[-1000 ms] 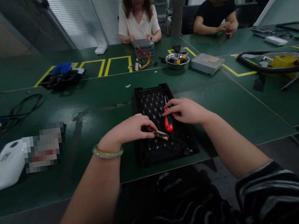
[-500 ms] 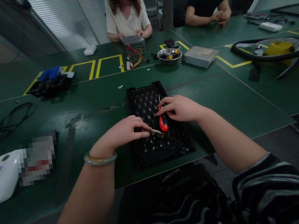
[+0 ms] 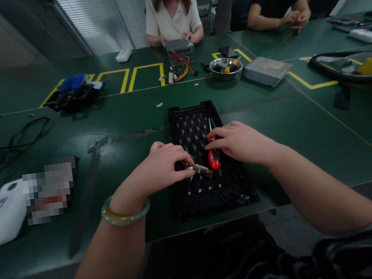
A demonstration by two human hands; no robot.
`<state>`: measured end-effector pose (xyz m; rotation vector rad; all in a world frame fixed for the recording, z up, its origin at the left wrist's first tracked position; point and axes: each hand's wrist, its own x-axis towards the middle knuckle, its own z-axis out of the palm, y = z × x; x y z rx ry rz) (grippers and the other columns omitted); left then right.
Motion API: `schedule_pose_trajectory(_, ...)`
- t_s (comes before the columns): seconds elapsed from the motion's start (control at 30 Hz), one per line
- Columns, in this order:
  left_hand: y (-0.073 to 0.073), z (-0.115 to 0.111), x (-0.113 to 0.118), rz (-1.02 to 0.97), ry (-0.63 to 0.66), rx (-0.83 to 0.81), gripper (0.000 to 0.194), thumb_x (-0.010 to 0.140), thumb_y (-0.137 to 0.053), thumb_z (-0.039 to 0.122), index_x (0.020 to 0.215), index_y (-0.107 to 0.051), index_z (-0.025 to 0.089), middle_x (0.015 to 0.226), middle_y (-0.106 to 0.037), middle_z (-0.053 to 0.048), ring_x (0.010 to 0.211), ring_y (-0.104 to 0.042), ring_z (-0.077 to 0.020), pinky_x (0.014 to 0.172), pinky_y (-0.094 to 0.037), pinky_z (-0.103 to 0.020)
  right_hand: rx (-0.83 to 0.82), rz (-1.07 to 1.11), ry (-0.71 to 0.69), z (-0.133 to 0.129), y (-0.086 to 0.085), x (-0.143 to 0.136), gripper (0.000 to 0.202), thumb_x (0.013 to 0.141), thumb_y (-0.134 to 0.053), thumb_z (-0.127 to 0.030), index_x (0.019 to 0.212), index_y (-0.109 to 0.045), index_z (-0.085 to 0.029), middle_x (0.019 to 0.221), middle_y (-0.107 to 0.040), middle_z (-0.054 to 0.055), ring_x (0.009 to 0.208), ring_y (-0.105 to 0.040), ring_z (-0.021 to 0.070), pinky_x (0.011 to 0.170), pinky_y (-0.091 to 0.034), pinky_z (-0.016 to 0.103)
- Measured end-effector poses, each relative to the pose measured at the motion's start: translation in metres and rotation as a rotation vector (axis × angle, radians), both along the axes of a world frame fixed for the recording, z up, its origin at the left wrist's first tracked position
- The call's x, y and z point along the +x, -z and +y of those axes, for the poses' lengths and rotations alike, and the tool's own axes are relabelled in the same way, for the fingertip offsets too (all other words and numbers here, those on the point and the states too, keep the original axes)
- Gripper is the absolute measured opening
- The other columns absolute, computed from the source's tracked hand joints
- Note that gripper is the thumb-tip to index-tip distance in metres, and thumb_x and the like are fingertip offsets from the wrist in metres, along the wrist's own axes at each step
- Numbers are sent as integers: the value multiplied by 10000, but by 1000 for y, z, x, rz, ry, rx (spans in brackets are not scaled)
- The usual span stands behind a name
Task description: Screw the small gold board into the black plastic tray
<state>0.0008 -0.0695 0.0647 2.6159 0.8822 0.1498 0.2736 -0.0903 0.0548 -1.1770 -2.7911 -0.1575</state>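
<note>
A black tray-like panel with a studded inner surface (image 3: 190, 130) lies on the table in front of me. Over its left side, my left hand (image 3: 168, 164) pinches a small brownish and light-coloured part (image 3: 201, 169) between thumb and fingers; its exact kind is too small to tell. A red and black screwdriver (image 3: 214, 157) lies in the right half of the panel, its shaft pointing away from me. My right hand (image 3: 241, 143) reaches over the screwdriver with fingers stretched across its upper handle, not wrapped round it.
Farther back are a metal bowl (image 3: 227, 75) of tools, a flat grey box (image 3: 268, 71) and a power supply with wires (image 3: 180, 51) at a co-worker's hands. Left lie a white device (image 3: 2, 218) and a black holder with blue cloth (image 3: 72, 95). Another person sits at back right.
The view has swung left, so everything sits farther right in the picture. The small part stays in my left hand, and my right hand remains over the screwdriver.
</note>
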Motion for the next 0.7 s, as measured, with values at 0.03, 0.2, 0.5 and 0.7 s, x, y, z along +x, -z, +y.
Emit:
schedule_pose_trajectory(0.03, 0, -2, 1, 11, -10, 13, 180, 869, -659, 435, 955, -707, 285, 961, -694, 32, 947, -599, -185, 890, -239, -383, 20, -41, 4, -1, -1, -2, 381, 930, -532, -152, 1262, -628, -315, 1324, -592, 48, 1010, -638, 217, 812, -380, 357)
schedule_pose_trajectory(0.2, 8, -6, 4, 38, -17, 84, 193, 847, -671, 441, 906, -713, 262, 958, -683, 8, 946, -577, -208, 866, -219, -400, 8, -148, -45, 6, -6, -9, 327, 909, -556, -151, 1207, -625, -267, 1278, -620, 40, 915, -649, 210, 750, -382, 348)
schedule_pose_trajectory(0.5, 8, -9, 7, 16, 10, 55, 160, 887, -633, 393, 934, -689, 250, 896, -686, 22, 880, -592, -182, 843, -240, -385, 14, 137, -91, 1, -9, 5, 341, 844, -621, -171, 1176, -563, -228, 1228, -662, 32, 1048, -642, 222, 801, -450, 352)
schedule_pose_trajectory(0.7, -2, -21, 13, -65, 55, 126, 172, 923, -588, 335, 1066, -677, 298, 1014, -668, 8, 937, -574, -195, 874, -261, -407, 87, 736, -118, -5, -11, 7, 235, 876, -610, -244, 1105, -558, -258, 1128, -654, 36, 1049, -642, 218, 904, -534, 419)
